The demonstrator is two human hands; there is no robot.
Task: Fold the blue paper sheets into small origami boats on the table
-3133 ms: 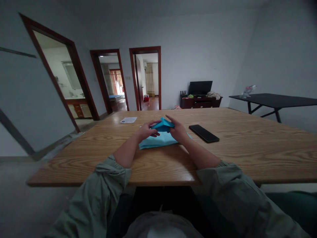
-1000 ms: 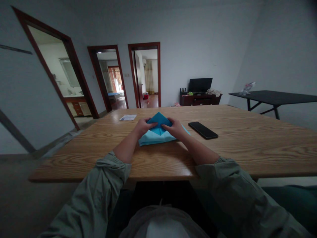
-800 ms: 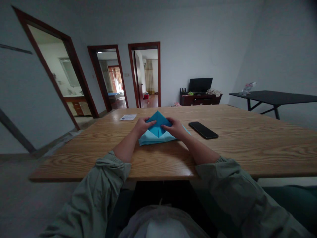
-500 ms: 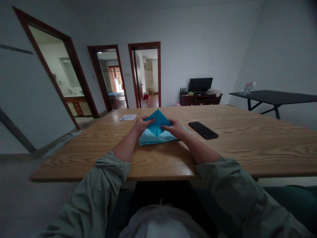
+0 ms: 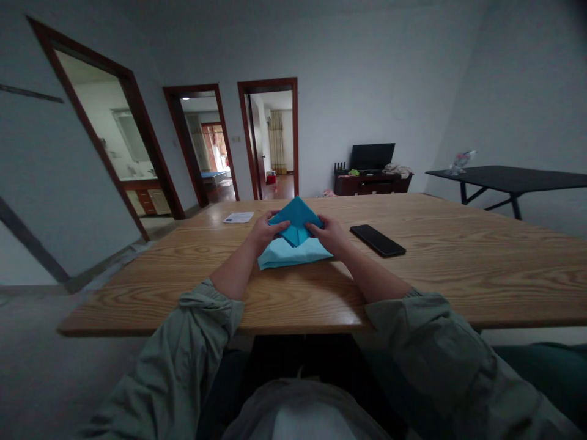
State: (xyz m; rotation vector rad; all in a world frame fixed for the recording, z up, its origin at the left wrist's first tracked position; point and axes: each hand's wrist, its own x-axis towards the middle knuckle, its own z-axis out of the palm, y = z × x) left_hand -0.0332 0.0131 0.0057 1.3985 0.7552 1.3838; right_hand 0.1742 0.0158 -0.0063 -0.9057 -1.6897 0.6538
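Observation:
A blue folded sheet of paper [image 5: 297,214], diamond-shaped with a crease down its lower half, is held up between both hands. My left hand [image 5: 266,230] pinches its left corner, thumb on the near face. On the opposite corner, my right hand [image 5: 329,233] grips in the same way. The fingers behind the paper are hidden. Just below lies a lighter blue folded sheet [image 5: 293,254] on the wooden table [image 5: 192,287]; whether it is paper or cloth I cannot tell.
A black phone [image 5: 376,240] lies to the right of my right hand. Farther left is a white card [image 5: 238,217]. Beyond the table stand a dark cabinet with a screen [image 5: 372,157] and a black table [image 5: 504,177].
The blue folded paper has risen slightly and shifted a little to the right with both hands. Its lower point now sits higher above the lighter sheet.

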